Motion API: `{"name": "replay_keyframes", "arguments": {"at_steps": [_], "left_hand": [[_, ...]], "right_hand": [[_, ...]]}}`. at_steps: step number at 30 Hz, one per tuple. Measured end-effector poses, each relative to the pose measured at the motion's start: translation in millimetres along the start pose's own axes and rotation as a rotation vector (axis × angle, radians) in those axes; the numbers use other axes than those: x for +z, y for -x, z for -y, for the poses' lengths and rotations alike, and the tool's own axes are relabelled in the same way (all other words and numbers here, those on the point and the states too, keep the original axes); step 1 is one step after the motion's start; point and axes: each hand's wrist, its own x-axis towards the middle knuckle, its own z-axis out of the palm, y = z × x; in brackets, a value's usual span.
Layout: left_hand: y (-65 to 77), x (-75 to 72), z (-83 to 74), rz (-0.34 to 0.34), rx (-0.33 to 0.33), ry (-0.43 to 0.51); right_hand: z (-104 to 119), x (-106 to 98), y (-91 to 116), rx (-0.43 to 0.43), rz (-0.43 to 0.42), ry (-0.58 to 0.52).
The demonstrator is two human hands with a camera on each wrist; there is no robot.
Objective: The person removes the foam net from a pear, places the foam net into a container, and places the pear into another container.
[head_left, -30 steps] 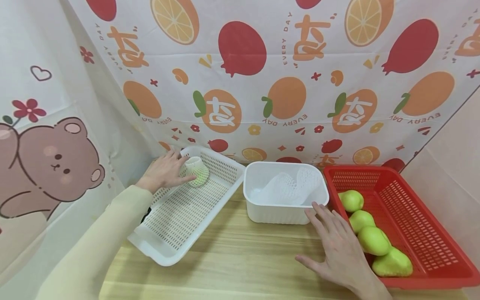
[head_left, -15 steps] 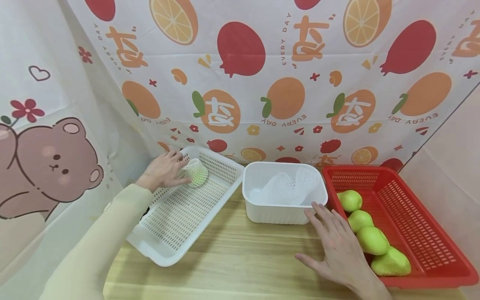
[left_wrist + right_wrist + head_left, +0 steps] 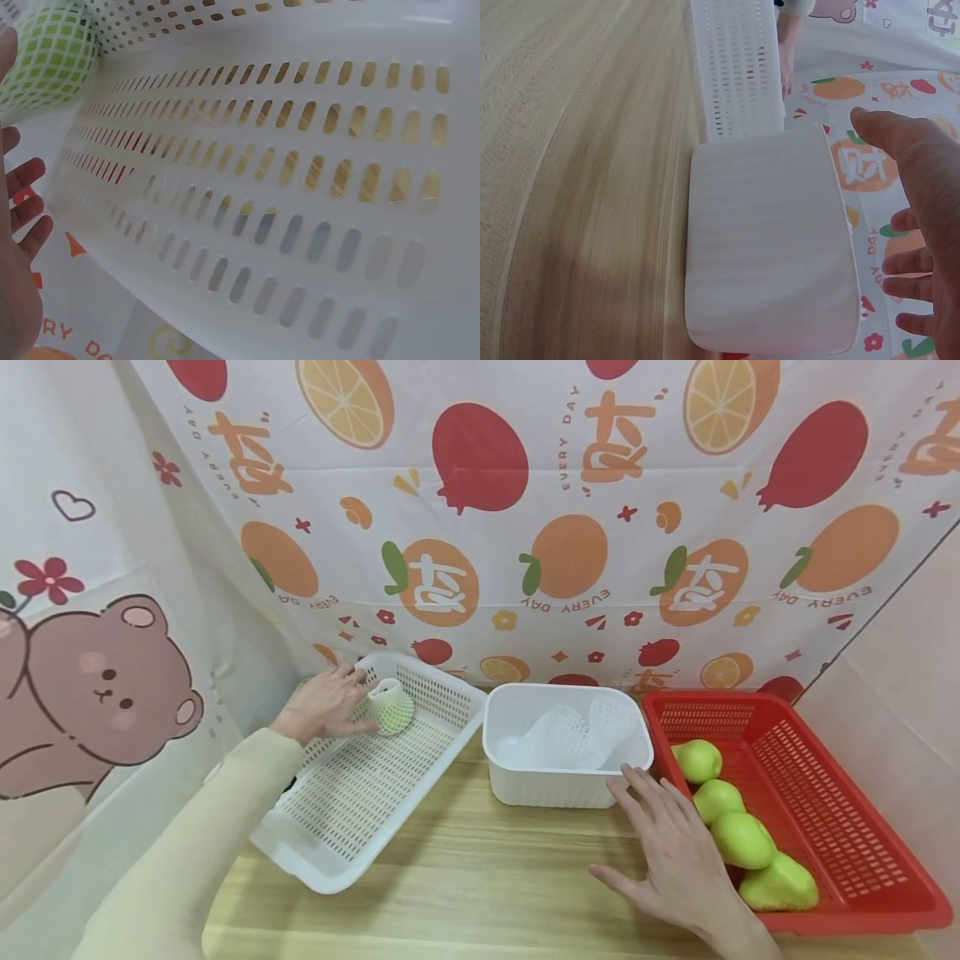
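A green fruit in a white foam net [image 3: 393, 707] rests in the far left part of the white slotted basket [image 3: 352, 793]. Beside it, over the basket's left rim, is my left hand [image 3: 324, 703], its fingers loosely extended and gripping nothing; in the left wrist view the thumb lies close to the netted fruit [image 3: 52, 56], and whether they touch I cannot tell. My right hand [image 3: 678, 852] is spread with straight fingers in front of the white bin [image 3: 555, 787], the fingertips near its front right corner. It holds nothing.
Inside the white bin lie white foam nets [image 3: 573, 735]. At the right a red slotted basket [image 3: 840, 802] bears several green fruits [image 3: 744, 839] along its left side, one of them pear-shaped. Behind everything hangs a fruit-print cloth [image 3: 495, 560]; a wooden table [image 3: 465, 877] lies below.
My left thumb has drawn back slightly to the left from the netted fruit. The right hand keeps its place, and the whole head view has shifted a little.
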Motion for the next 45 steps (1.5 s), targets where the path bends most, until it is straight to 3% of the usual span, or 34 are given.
{"name": "replay_keyframes", "arguments": {"at_steps": [11, 36, 45], "left_hand": [[-10.2, 0.2, -9.9, -0.035, 0.062, 0.031], [-36.4, 5.1, -38.9, 0.063, 0.119, 0.019], [-40.8, 6.0, -44.7, 0.099, 0.104, 0.003]], "right_hand": [[-1.5, 0.3, 1.1, 0.015, 0.024, 0.003], [-2.9, 0.5, 4.8, 0.034, 0.037, 0.005], [-2.5, 1.0, 5.7, 0.039, 0.041, 0.002]]}}
